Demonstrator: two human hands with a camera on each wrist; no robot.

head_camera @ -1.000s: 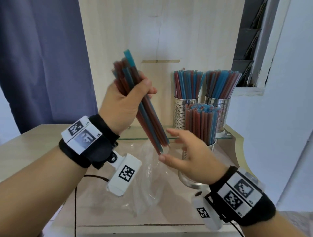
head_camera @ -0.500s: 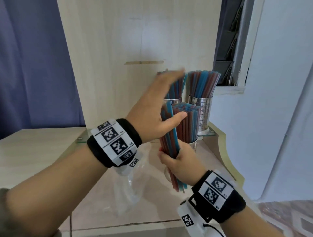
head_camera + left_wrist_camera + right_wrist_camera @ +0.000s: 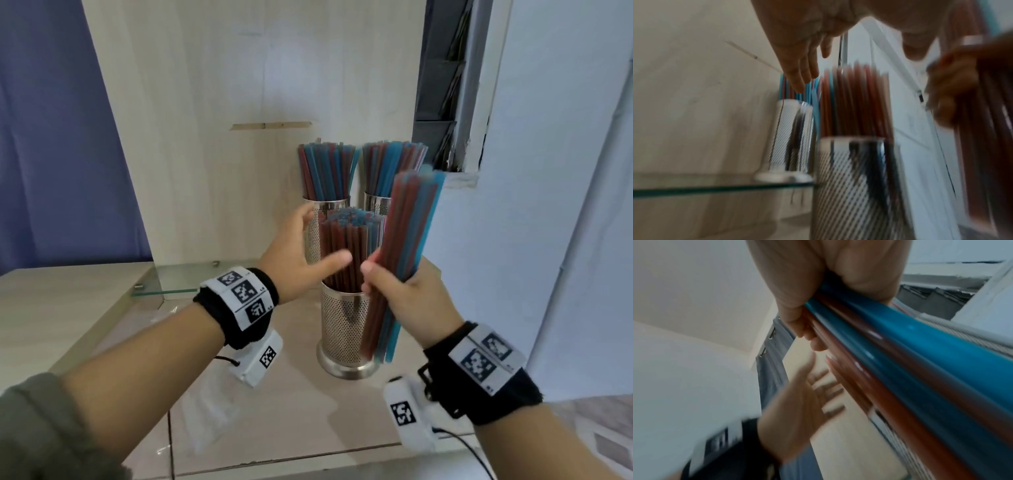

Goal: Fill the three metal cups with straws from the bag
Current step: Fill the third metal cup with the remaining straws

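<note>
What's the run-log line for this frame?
right hand: grips straw bundle | left hand: open, empty | front cup: full

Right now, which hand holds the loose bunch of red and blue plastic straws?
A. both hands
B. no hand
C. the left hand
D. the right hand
D: the right hand grips the loose bunch of red and blue plastic straws, while the left hand is spread open beside it.

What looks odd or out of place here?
Nothing is spilled or damaged. One metal cup stands on the counter, in front of the two others on the glass shelf; the right hand grips a straw bundle.
</note>
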